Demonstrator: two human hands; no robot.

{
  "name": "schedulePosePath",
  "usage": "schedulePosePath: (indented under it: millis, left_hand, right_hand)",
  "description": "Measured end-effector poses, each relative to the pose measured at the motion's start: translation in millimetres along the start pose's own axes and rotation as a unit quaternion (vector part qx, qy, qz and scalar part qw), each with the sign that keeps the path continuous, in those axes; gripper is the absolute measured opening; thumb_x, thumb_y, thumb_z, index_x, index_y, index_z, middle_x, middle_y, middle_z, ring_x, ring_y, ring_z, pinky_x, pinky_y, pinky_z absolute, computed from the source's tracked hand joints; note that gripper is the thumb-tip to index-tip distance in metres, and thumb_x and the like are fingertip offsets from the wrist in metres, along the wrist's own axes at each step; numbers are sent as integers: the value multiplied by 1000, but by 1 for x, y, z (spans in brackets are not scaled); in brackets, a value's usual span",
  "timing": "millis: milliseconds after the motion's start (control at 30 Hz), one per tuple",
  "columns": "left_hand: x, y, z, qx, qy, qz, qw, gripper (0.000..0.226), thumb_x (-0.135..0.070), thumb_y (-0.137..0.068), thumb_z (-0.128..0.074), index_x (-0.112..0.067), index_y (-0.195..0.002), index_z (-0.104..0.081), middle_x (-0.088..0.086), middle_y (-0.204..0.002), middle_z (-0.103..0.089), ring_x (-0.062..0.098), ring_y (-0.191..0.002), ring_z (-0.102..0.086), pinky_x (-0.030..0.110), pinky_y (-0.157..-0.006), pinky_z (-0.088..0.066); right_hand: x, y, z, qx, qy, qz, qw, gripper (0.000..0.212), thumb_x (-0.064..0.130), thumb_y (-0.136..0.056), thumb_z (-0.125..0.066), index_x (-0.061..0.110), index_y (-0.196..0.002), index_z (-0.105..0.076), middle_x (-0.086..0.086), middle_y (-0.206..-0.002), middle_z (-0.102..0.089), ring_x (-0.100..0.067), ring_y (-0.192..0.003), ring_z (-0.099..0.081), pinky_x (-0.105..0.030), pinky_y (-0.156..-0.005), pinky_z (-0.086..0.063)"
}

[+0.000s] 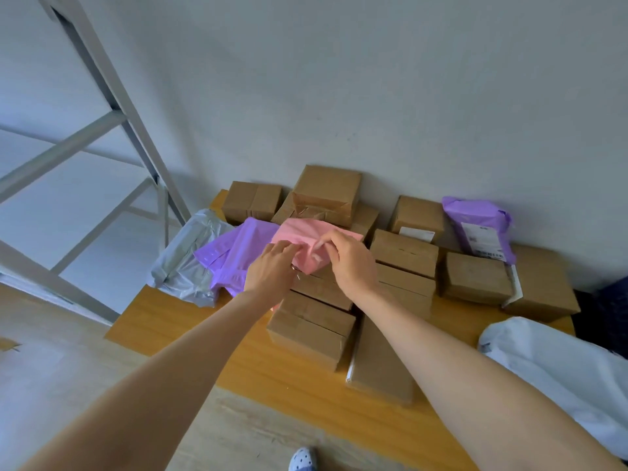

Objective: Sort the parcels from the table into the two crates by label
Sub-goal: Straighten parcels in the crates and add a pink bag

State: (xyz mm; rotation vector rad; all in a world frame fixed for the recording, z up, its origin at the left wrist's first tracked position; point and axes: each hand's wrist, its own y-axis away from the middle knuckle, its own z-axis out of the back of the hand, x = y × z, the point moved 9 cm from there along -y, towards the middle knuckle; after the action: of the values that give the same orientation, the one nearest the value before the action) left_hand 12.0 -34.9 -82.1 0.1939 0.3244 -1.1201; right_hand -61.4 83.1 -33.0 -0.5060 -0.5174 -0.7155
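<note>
A pink soft parcel [299,236] lies on top of the cardboard boxes at the middle of the wooden table [163,321]. My left hand [272,270] and my right hand [350,260] both pinch its near edge. To its left lies a purple mailer bag [231,256], and a grey bag [187,260] hangs over the table's left edge. Several brown cardboard boxes [404,253] cover the table. A second purple bag with a white label [479,229] leans on the wall at the back right. No crate is in view.
A grey metal shelf frame [112,107] stands to the left of the table. A white bag [557,365] lies at the table's right end, beside something dark [611,311]. A flat brown box [380,365] lies near the front edge. The wall runs right behind the parcels.
</note>
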Motion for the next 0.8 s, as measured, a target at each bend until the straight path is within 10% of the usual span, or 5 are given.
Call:
schedulePosePath:
  millis: [800]
  left_hand:
    - [-140,93,56,-106,23,-86,990,34,-33,-91,-62,-17,-120,-54,-1,-117,-62,23,-105,-57,28,-67,-37]
  right_hand:
    - [-27,70,155,-113,-152,-79,979,13,20,-99,-52,14,-102,-63,-2,-103,-65,-13,-93,-58,-11,-65,-44]
